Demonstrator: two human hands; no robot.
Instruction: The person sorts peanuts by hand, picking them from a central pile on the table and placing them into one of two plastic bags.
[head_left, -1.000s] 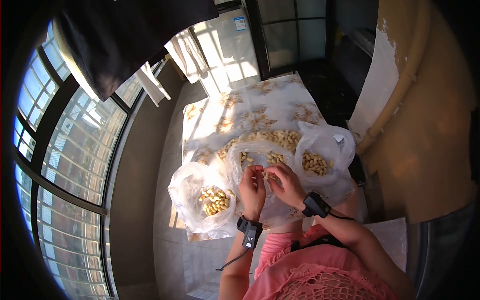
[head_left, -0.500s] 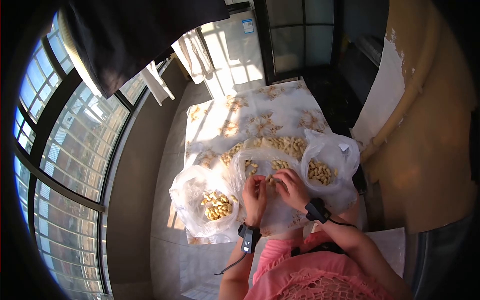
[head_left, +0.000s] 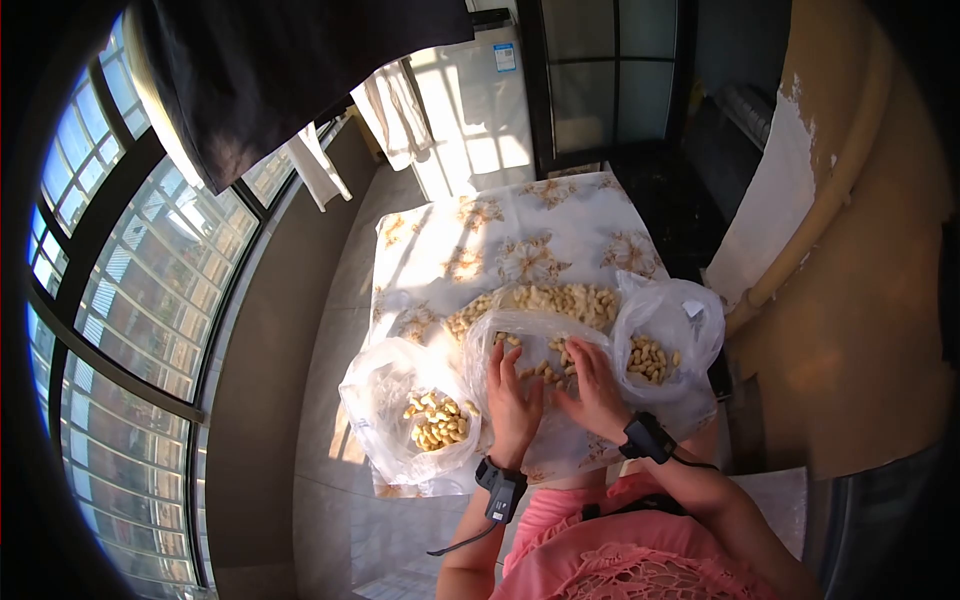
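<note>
My left hand [head_left: 513,410] is over the middle clear plastic bag [head_left: 545,322], fingers stretched out and holding nothing. On the other side of a few loose peanuts [head_left: 543,373], my right hand [head_left: 597,392] is open too, its fingers spread near more unshelled peanuts. To the left, a plastic bag [head_left: 365,400] has a heap of peanuts [head_left: 438,420] inside. The bag on the right [head_left: 700,335] contains another small heap [head_left: 650,360]. Behind the middle bag, many peanuts [head_left: 565,300] form a long pile.
A flowered cloth [head_left: 530,258] covers the table, which reaches back toward a white appliance [head_left: 470,120]. Dark fabric [head_left: 290,80] hangs at upper left beside the barred window [head_left: 165,300]. A pipe [head_left: 820,230] runs along the right wall.
Both hands have let go of the peanuts they were fingering and opened, fingers now stretched forward. The view has shifted slightly.
</note>
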